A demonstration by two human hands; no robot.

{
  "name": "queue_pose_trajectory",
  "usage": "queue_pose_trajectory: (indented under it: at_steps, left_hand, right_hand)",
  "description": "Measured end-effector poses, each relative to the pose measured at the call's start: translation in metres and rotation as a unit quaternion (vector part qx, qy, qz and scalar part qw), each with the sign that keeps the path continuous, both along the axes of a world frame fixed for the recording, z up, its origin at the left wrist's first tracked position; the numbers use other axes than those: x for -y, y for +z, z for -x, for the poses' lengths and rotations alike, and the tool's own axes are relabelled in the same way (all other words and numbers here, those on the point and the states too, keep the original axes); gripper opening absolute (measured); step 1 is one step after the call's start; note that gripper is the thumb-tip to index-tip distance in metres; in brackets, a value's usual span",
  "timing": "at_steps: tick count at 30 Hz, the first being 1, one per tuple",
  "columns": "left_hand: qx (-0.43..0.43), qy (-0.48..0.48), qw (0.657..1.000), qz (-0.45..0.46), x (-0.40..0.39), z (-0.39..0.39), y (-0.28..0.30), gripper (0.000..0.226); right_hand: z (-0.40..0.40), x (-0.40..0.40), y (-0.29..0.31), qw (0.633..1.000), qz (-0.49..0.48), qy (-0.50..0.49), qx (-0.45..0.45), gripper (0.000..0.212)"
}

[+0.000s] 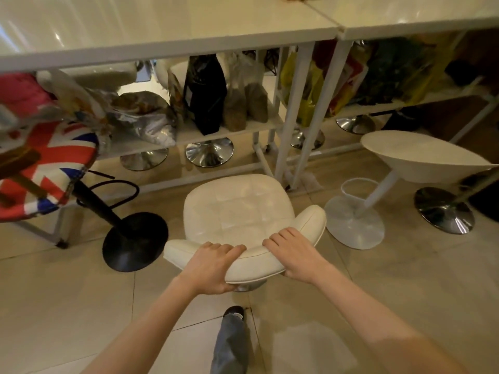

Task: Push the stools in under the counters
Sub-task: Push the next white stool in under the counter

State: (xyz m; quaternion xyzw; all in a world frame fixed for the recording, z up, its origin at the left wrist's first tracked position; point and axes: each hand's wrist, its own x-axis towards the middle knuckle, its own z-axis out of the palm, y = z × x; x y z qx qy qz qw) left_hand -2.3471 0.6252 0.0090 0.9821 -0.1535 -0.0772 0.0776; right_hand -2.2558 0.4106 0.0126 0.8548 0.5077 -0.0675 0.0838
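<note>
A white padded stool [240,209] with a low curved backrest stands on the tiled floor in front of the white counter [172,47], its seat just short of the counter's edge. My left hand [210,268] grips the left part of the backrest, fingers over the top and thumb underneath. My right hand [294,255] holds the right part of the backrest the same way. A stool with a flag-patterned seat [46,171] and black base stands to the left. A white round stool [421,157] leans at the right.
A shelf [189,136] under the counter holds bags and packets. Chrome stool bases [209,152] sit beneath it. White counter legs [294,117] stand just beyond the padded stool. A chrome base [442,210] lies at the far right. My foot [233,313] is behind the stool.
</note>
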Motion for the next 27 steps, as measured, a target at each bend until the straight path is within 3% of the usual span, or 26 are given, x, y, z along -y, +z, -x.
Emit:
queue_pose_trajectory:
  at_steps: [27]
  left_hand:
    - [0.027, -0.015, 0.999, 0.010, -0.120, -0.179, 0.002, 0.071]
  right_hand:
    - [-0.185, -0.121, -0.001, 1.000, 0.004, 0.015, 0.007, 0.056]
